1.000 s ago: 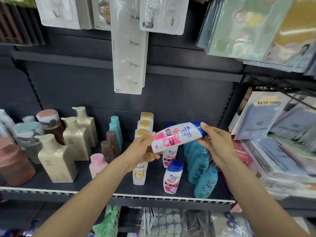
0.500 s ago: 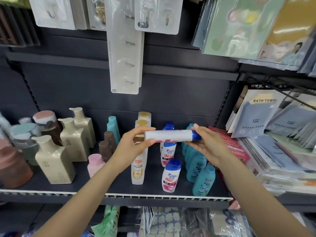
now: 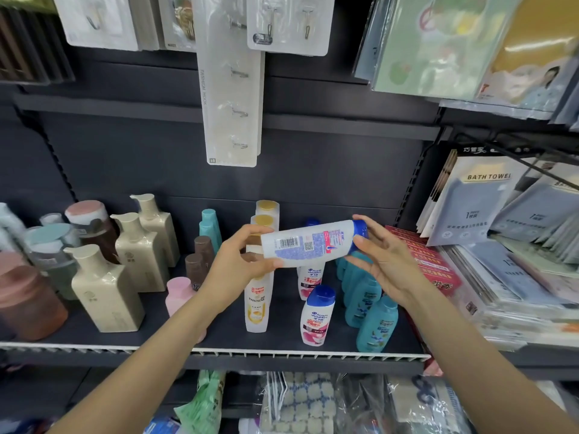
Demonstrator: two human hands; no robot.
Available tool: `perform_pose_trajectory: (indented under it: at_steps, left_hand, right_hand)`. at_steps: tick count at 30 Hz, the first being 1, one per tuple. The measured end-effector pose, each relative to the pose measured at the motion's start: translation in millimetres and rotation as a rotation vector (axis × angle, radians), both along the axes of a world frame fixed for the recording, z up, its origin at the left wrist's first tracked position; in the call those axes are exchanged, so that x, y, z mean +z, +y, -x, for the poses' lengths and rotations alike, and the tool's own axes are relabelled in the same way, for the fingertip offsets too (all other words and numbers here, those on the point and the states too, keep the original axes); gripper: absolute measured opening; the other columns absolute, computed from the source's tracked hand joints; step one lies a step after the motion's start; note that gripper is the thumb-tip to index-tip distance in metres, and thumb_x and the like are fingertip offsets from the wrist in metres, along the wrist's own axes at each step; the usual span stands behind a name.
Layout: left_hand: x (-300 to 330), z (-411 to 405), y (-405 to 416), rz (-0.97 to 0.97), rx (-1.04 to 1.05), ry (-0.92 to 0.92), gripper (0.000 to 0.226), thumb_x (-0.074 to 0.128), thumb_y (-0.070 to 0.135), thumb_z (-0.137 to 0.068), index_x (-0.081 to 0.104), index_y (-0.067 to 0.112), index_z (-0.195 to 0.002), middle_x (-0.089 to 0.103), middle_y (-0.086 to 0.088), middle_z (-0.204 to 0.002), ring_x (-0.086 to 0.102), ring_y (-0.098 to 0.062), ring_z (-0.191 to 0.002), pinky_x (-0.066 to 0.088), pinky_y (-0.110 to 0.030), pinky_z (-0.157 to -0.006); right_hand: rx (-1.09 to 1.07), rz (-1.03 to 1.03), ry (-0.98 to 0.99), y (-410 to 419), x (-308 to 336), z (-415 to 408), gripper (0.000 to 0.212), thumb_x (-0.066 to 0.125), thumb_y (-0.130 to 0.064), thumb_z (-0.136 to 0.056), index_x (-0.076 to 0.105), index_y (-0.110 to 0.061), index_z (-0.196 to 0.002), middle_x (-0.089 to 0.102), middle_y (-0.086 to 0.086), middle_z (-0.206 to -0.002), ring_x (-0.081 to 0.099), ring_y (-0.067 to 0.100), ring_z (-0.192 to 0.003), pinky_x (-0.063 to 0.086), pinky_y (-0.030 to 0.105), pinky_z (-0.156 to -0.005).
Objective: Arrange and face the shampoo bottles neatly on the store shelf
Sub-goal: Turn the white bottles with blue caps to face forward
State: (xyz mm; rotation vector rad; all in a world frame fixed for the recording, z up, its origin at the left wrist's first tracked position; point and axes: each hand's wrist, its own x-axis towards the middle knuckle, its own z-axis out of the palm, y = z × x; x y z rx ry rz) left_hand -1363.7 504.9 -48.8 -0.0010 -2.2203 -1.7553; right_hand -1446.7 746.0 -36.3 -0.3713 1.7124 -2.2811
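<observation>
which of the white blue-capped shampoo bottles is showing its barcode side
The held bottle, lying sideways between both hands above the shelf; the front bottle standing upright on the shelf shows its front label.

Upper zone: carded packs of adhesive hooks (image 3: pixel 286 25) hang from the back panel, the long hook strip (image 3: pixel 232 89) reaching lowest. Upper right: flat packaged textiles (image 3: pixel 438 45) lean forward. Right bay: packs labelled "BATH TOWEL" (image 3: pixel 479 202) stand in a row beside red cartons (image 3: pixel 429 261). Lower level: bagged goods (image 3: pixel 300 402), partly hidden.
</observation>
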Motion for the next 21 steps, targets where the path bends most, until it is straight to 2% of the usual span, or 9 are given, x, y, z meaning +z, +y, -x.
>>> perform_pose_trajectory:
  at_steps: [3,7,13,15,17,19,21]
  left_hand:
    - [1.4,-1.3,-1.6,0.078,0.026,0.084,0.045,0.076,0.004,-0.074,0.056,0.025,-0.109,0.064,0.009,-0.11,0.063,-0.017,-0.093,0.056,-0.03,-0.078]
    - [0.3,-2.8,-1.7,0.099,0.024,0.147,0.044,0.074,-0.003,-0.074,0.056,0.027,-0.102,0.06,0.002,-0.115,0.061,-0.015,-0.101,0.055,-0.022,-0.076]
    - [-3.1,-0.6,-4.0,0.082,0.015,0.109,0.043,0.073,0.001,-0.075,0.057,0.023,-0.108,0.062,0.007,-0.114,0.062,-0.014,-0.1,0.056,-0.023,-0.076]
    - [-5.5,1.1,-3.4,-0.002,-0.001,0.056,0.043,0.072,0.005,-0.078,0.057,0.021,-0.114,0.065,0.007,-0.11,0.065,-0.016,-0.097,0.057,-0.028,-0.076]
    - [-9.3,2.6,1.3,-0.182,-0.029,-0.055,0.04,0.068,0.006,-0.081,0.057,0.018,-0.117,0.067,0.0,-0.108,0.068,-0.02,-0.094,0.059,-0.036,-0.074]
    - [-13.2,6.2,6.1,-0.328,-0.038,-0.162,0.036,0.064,0.009,-0.085,0.057,0.013,-0.12,0.067,-0.007,-0.109,0.07,-0.02,-0.087,0.059,-0.034,-0.069]
    - [-15.4,11.6,8.4,-0.43,-0.045,-0.247,0.032,0.059,0.014,-0.089,0.057,0.009,-0.121,0.067,-0.01,-0.11,0.071,-0.016,-0.08,0.057,-0.026,-0.063]
  right_hand:
    - [-0.014,0.004,0.028,-0.5,-8.8,-0.9,0.038,0.064,-0.003,-0.079,0.063,-0.02,-0.113,0.067,0.003,-0.112,0.066,0.015,-0.1,0.055,0.023,-0.078]
    - [-0.027,0.037,0.017,-0.9,-14.8,-0.7,0.046,0.07,-0.008,-0.064,0.065,-0.017,-0.108,0.069,-0.001,-0.105,0.068,0.013,-0.096,0.054,0.02,-0.078]
    - [-0.016,0.046,0.004,0.7,-17.0,1.1,0.053,0.078,-0.018,-0.057,0.066,-0.018,-0.109,0.07,0.003,-0.107,0.067,0.017,-0.099,0.055,0.021,-0.077]
    - [-0.015,0.037,0.018,1.0,-16.0,1.7,0.066,0.088,-0.032,-0.049,0.066,-0.019,-0.11,0.071,0.005,-0.107,0.068,0.016,-0.099,0.055,0.023,-0.077]
    - [-0.011,0.036,0.034,2.0,-15.0,4.6,0.079,0.091,-0.04,-0.042,0.065,-0.019,-0.113,0.071,0.004,-0.107,0.068,0.014,-0.099,0.054,0.022,-0.077]
    - [0.015,0.066,0.025,3.7,-12.5,8.9,0.083,0.092,-0.039,-0.041,0.062,-0.018,-0.115,0.071,0.002,-0.109,0.067,0.013,-0.102,0.054,0.02,-0.077]
    - [0.071,0.098,0.01,4.9,-9.2,13.6,0.083,0.092,-0.032,-0.044,0.06,-0.018,-0.119,0.068,0.002,-0.116,0.065,0.012,-0.105,0.052,0.018,-0.079]
